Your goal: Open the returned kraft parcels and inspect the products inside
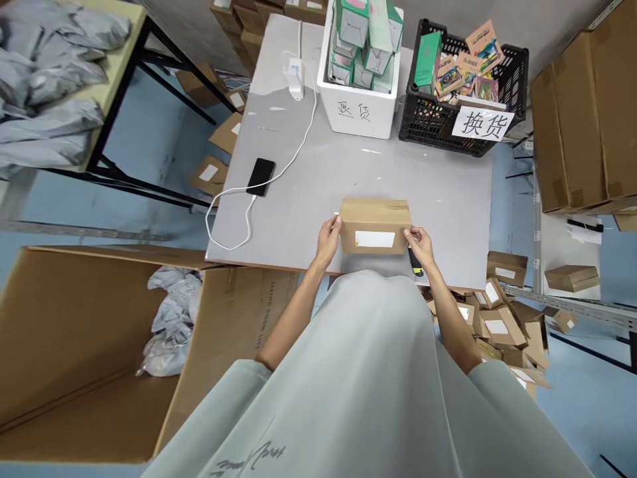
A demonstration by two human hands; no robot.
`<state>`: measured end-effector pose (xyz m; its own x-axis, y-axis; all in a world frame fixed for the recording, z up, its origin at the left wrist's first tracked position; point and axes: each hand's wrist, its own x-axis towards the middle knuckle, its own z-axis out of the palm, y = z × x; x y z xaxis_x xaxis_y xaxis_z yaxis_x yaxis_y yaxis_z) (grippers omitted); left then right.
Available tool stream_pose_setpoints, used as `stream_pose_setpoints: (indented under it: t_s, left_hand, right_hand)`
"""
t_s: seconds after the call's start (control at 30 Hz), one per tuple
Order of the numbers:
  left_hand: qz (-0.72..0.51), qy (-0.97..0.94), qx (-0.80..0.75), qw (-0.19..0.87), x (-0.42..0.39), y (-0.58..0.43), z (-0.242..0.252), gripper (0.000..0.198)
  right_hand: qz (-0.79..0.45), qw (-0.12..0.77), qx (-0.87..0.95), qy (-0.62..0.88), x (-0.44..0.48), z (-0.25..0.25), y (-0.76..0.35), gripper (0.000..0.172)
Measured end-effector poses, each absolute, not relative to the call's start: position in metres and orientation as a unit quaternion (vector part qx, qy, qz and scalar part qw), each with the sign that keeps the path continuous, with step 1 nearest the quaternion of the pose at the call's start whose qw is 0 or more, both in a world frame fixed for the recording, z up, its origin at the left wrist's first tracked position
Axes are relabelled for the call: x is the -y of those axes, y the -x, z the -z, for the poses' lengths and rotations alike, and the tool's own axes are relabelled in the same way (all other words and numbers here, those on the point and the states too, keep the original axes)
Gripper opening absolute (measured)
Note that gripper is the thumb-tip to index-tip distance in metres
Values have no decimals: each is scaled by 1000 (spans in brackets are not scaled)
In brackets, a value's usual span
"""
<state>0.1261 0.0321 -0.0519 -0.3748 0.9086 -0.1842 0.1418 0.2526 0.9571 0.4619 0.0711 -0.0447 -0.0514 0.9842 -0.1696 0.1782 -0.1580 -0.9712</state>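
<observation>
Head view: gripping small brown cardboard box with white front label (374, 216) at both ends, fingers of left hand (328, 240) on its left edge, fingers of right hand (419, 245) on its right edge. Held at near side of grey flat-topped table (438, 199), in front of pale grey-green garment (378, 345); cannot tell if resting on the surface or slightly raised. Just beside right hand, partly hidden: yellow-and-black handheld tool (415, 263). Further left on table: black rectangular phone (260, 176), crossed by thin white cable (314, 109), then white power strip (295, 81). At far side: white handwritten-on bin (358, 114) full of green-and-white cartons (353, 23); to its right, black slatted plastic crate (417, 125) with white paper sign (482, 124), colourful packs and one green box inside. On floor right: heap of labelled brown boxes (502, 326). Left: large open cardboard carton (74, 332) containing grey plastic bags (174, 312).
</observation>
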Motion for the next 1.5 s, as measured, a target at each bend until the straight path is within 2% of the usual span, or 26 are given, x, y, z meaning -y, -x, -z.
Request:
stream_pose_setpoints:
  t_s: [0.1,0.2,0.33,0.47,0.6,0.7,0.83,0.93,1.03,1.1,1.27,1.37,1.5]
  left_hand:
    - [-469,-351,-687,430,-21,-135,54,50]
    - [-449,-340,-695,447,-7,-141,61,44]
    - [-435,-333,-687,478,14,-139,73,57]
    - [-430,-342,-674,494,18,-130,77,78]
    - [-401,-387,-655,510,5,-120,75,76]
    - [-434,-403,-636,494,-5,-117,73,75]
    - [-477,-386,-645,456,-11,-120,77,54]
    - [-445,-347,-680,467,-5,-125,84,33]
    - [-394,-311,-710,495,13,-127,93,24]
    - [-376,-295,-715,510,25,-127,98,23]
    - [-383,-284,-705,525,21,-119,102,33]
    - [-409,-288,-694,518,-8,-115,96,48]
    - [-427,-342,-660,515,-43,-112,82,57]
  right_hand:
    - [-508,377,504,587,-62,49,-472,71]
    - [-525,322,504,606,-51,59,-480,69]
    - [-553,290,511,591,-39,70,-487,74]
    - [-578,290,518,560,-45,69,-488,92]
    - [-601,293,562,487,-61,61,-482,92]
    - [-574,321,580,481,-72,58,-475,88]
    - [-518,335,596,514,-76,60,-468,78]
    - [-514,316,595,531,-68,66,-468,82]
    - [-508,281,604,546,-55,74,-475,85]
    - [-503,246,616,553,-50,79,-480,79]
    - [-486,191,608,598,-66,81,-482,64]
    - [-495,226,569,616,-90,77,-467,74]
    - [-570,264,536,564,-111,67,-447,89]
